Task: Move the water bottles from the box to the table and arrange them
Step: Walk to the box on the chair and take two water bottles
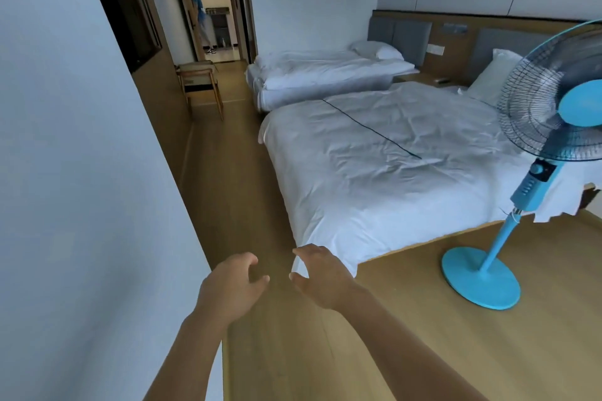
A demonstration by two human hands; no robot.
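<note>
Both arms reached forward over the wood floor (247, 172), just off the near corner of the near bed (384, 153). The left hand (229, 286) hung with fingers loosely curled and held nothing. The right hand (321, 277) was beside it, fingers relaxed and slightly spread, also empty, its fingertips in front of the bed's hanging sheet; whether they touched the sheet could not be told. The two hands were near each other but apart.

No bottles, box or table showed in the view, so where they were could not be told.

A thin dark cord (371, 128) lay across the near bed. A blue fan (521, 172) stood on the floor at the bed's right side. A second bed (322, 75) lay beyond it, a chair (200, 85) left of that one, and a person (202, 16) stood in the far doorway.
</note>
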